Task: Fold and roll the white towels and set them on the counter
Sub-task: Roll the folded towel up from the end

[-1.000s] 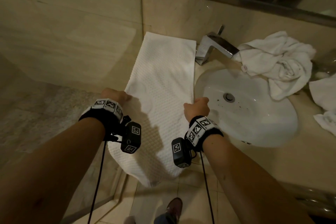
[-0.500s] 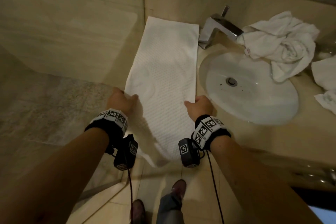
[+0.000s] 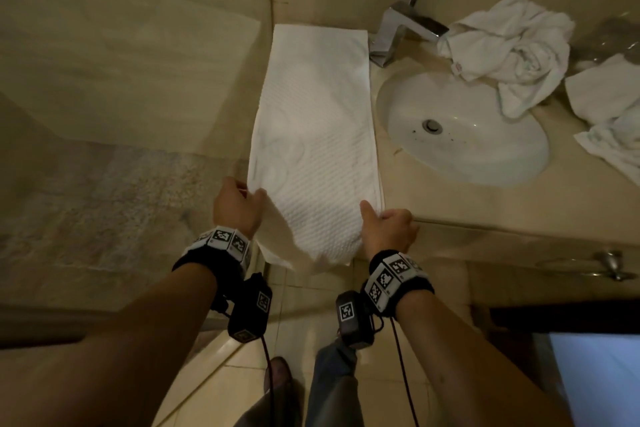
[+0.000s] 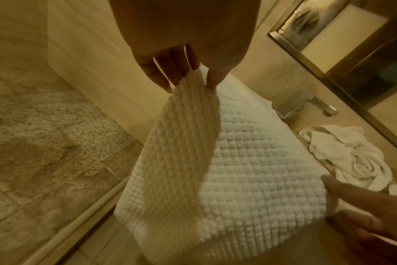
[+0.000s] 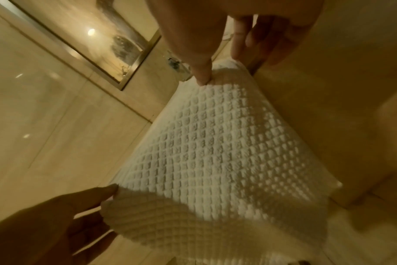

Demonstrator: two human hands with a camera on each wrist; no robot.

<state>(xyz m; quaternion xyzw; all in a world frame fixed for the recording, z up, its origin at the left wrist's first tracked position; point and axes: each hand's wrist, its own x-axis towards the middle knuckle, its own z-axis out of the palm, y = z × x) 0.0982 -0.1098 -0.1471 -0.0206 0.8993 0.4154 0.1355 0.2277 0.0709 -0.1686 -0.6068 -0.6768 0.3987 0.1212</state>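
On the counter [image 3: 450,204], a long waffle-textured white towel [image 3: 311,135] lies folded narrow, its overhanging edges pinched by both hands [image 3: 237,206].

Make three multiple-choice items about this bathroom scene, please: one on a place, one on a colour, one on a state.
1. Where does the long white waffle-textured towel lie?
A. inside the basin
B. on the beige counter, left of the white oval sink
C. on the floor

2. What colour is the angular metal faucet?
A. black
B. gold
C. silver

3. What are the left hand and the right hand doing?
A. each pinches a side edge of the towel near its overhanging end
B. both rest flat on the counter
C. both hold the faucet

Answers:
1 B, the towel stretches from the wall to the counter's front edge beside the sink.
2 C, it shines chrome-silver.
3 A, both wrist views show thumb and fingers closed on the fabric.
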